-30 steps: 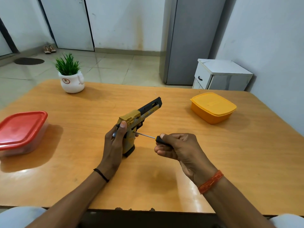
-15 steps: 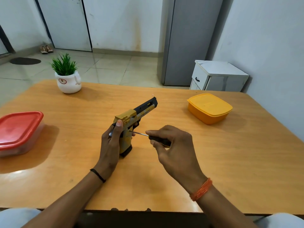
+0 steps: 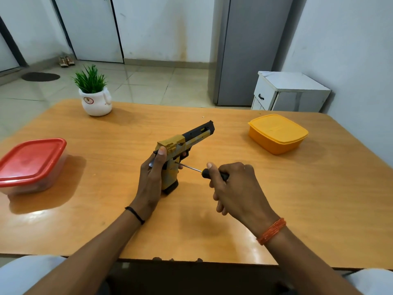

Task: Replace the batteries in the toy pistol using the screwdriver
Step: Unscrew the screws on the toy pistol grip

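Yellow-and-black, the toy pistol (image 3: 182,150) stands butt-down near the middle of the wooden surface (image 3: 297,199), barrel angled toward the far right corner. Left hand (image 3: 152,179) wraps its fingers around the grip, thumb up along the rear. Right hand (image 3: 236,188) curls its fingers around the black handle of the screwdriver (image 3: 204,172), whose metal tip touches the grip's side.

L hand (image 3: 152,177) curled upright — R hand (image 3: 231,186) fisted, thumb out.

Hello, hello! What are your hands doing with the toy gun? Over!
Left hand grips toy pistol upright. Right hand holds screwdriver, tip at grip. Nothing blocking.
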